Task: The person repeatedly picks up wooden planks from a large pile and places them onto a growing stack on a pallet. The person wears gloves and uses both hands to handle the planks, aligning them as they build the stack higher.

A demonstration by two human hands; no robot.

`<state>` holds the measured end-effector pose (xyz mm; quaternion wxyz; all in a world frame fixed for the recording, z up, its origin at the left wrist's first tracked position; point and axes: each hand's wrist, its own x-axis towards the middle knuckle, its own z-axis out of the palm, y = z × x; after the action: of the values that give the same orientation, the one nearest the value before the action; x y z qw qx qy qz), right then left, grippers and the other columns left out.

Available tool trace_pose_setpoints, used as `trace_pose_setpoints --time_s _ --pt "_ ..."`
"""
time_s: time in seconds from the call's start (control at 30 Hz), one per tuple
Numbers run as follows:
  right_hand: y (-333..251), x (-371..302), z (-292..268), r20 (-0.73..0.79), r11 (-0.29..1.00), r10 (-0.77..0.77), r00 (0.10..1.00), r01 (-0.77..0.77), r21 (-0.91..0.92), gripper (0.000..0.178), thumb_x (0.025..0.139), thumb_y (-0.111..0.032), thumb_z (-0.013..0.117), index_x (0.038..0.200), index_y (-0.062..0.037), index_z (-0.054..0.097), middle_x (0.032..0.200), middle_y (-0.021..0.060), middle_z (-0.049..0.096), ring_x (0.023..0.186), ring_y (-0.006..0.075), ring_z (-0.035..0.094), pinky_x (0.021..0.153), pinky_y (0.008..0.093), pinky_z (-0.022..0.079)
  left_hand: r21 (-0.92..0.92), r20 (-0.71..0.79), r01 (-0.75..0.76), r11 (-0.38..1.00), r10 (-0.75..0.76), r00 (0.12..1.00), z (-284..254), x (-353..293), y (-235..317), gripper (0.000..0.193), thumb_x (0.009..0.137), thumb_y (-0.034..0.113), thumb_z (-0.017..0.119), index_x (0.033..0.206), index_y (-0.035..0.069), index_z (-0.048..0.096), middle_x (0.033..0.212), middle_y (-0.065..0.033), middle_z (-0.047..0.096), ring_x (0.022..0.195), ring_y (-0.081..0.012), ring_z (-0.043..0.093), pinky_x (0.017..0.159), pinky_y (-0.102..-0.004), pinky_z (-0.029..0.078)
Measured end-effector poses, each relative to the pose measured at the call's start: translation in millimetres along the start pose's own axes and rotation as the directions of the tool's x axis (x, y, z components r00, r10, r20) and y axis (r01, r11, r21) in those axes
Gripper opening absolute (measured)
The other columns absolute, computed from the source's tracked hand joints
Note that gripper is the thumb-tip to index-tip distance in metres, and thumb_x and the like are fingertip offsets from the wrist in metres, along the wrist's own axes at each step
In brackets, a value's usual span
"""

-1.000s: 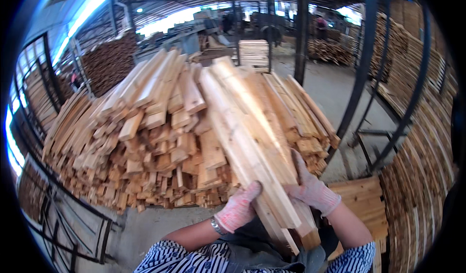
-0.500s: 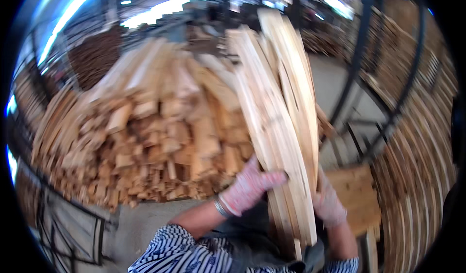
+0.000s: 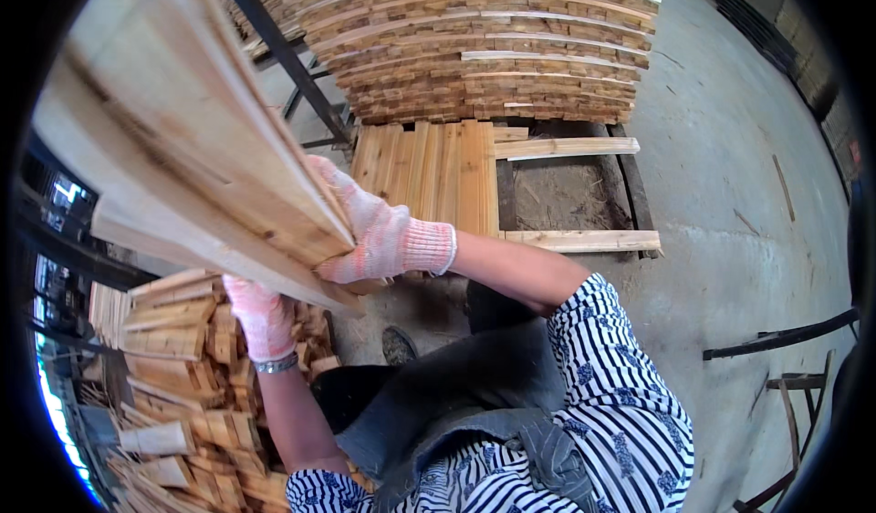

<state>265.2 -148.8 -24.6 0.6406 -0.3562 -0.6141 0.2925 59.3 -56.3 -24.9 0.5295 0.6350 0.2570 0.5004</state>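
Pinching the boards [image 3: 205, 162], likely for balance, is the right hand [image 3: 379, 232]; whether the left hand [image 3: 262, 319] grips is hidden.

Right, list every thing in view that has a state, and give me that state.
Boards: bundled, held up, slanted
Right hand: gloved, grip closed on the boards' near end
Left hand: gloved, against the boards, fingers partly hidden
Stack: layered, standing
Layer: flat, side by side
Frame: partly covered
Pile: uneven
Wristband: worn
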Motion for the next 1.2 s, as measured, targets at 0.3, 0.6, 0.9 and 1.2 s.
trace_pose_setpoints --time_s 0.3,0.6,0.9,1.2 --pt "150 24 -86 -0.286 0.919 0.116 0.951 -0.212 -0.333 0.122 0.069 -0.028 0.086 0.158 0.0024 0.008 0.152 0.0269 0.035 0.142 0.0361 0.038 0.118 0.0374 0.032 0.064 0.368 0.204 0.977 -0.213 0.905 35 140 -196 0.050 0.090 -0.005 0.062 0.137 0.001 0.046 0.123 -0.0092 0.062 0.112 -0.0181 0.060 0.093 -0.0334 0.054" --pt "244 -13 -116 -0.241 0.803 0.388 0.890 -0.454 -0.386 0.119 0.072 -0.036 0.084 0.157 0.0031 0.009 0.150 0.0328 0.036 0.142 0.0424 0.037 0.118 0.0416 0.032 0.200 0.495 0.061 0.978 -0.155 0.855 70 123 -203 0.104 0.070 0.017 0.090 0.149 0.001 0.025 0.134 -0.0165 0.056 0.120 -0.0244 0.059 0.101 -0.0393 0.051" --pt "204 1 -141 0.032 0.748 0.561 0.827 -0.491 -0.446 0.082 0.071 -0.026 0.082 0.141 -0.0040 0.047 0.132 0.0234 0.055 0.122 0.0395 0.054 0.108 0.0429 0.043 0.529 0.446 0.100 0.843 -0.376 0.812 76 119 -263 0.075 0.076 0.018 0.085 0.138 -0.001 0.047 0.126 -0.0162 0.064 0.116 -0.0275 0.063 0.100 -0.0437 0.050" --pt "183 -24 -141 -0.330 0.845 0.404 0.853 -0.486 -0.222 0.077 0.077 -0.027 0.081 0.139 -0.0002 0.045 0.128 0.0241 0.057 0.120 0.0347 0.058 0.103 0.0402 0.046 0.010 0.528 0.413 0.911 -0.356 0.772 126 136 -213 0.064 0.081 0.005 0.079 0.137 0.002 0.048 0.125 -0.0095 0.063 0.115 -0.0208 0.062 0.098 -0.0370 0.053"
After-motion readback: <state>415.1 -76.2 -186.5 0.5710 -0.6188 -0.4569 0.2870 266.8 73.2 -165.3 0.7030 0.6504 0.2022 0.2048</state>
